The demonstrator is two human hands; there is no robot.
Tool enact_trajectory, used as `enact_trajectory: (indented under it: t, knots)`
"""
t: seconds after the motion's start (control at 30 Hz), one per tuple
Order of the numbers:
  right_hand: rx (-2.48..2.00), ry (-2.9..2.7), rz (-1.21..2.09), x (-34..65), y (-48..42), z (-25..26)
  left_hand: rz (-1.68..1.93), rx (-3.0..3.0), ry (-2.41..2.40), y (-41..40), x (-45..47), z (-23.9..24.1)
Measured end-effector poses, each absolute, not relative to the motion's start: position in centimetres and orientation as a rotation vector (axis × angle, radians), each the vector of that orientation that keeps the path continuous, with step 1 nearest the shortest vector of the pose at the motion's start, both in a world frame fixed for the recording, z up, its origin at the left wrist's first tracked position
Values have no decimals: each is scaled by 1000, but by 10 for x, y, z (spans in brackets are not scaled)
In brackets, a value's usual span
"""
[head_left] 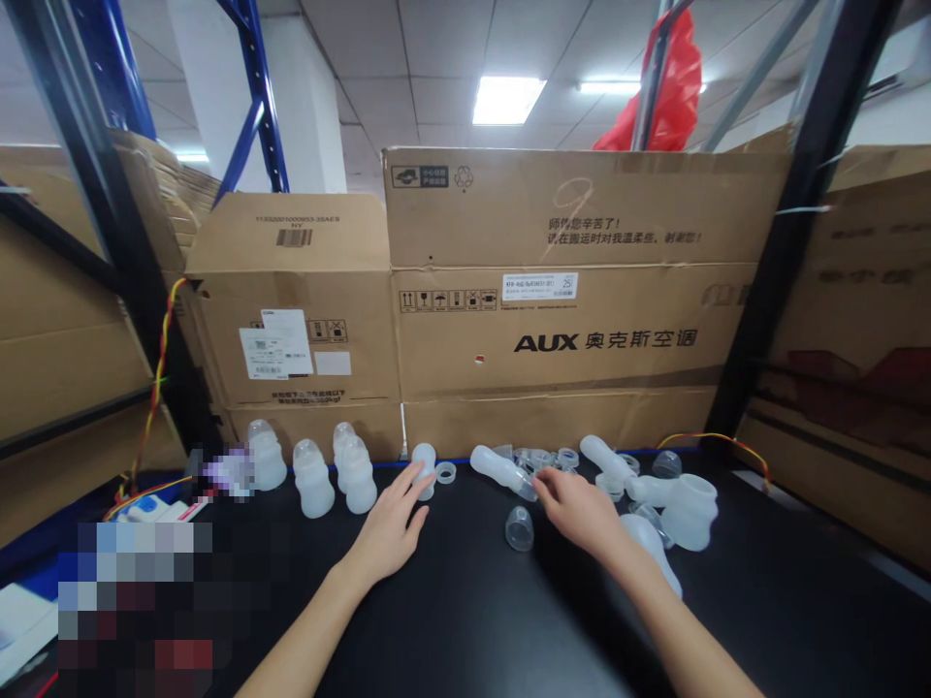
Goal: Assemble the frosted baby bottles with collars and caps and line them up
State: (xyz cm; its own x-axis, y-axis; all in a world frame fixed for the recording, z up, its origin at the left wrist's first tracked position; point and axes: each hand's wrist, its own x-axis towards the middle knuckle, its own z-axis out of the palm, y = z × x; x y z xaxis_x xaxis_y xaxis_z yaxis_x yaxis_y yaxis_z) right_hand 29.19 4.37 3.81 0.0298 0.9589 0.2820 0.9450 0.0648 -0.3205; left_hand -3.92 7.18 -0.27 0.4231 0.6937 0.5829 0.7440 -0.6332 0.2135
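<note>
My left hand [393, 528] lies flat on the black table [480, 620], fingers stretched toward a small upright white bottle [424, 463] and just touching it. A clear ring [445, 473] lies beside that bottle. My right hand [578, 509] reaches into a pile of translucent parts, fingers curled at the end of a lying bottle [501, 470]; whether it grips it is unclear. A clear cap [519, 528] lies between my hands. Several assembled white bottles [312, 478] stand in a row at the left.
Large cardboard boxes [567, 291] form a wall behind the table. More loose bottles, rings and a wide white cup [690, 512] lie at the right. Red-yellow wires [156, 388] hang at the left by a dark rack post. Blurred items sit at the lower left.
</note>
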Motion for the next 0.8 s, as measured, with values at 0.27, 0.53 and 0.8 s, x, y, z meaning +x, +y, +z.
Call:
enact_trajectory:
  t: [0.27, 0.53, 0.8]
  knots:
    - [-2161, -1860, -214, 340, 57, 25, -1059, -2569, -1341, 75, -42, -3]
    - [-2128, -1900, -243, 342, 62, 12, -870, -2469, -1272, 78, -42, 1]
    - [-2052, -1912, -184, 341, 68, 20, -876, -2363, -1315, 77, -42, 2]
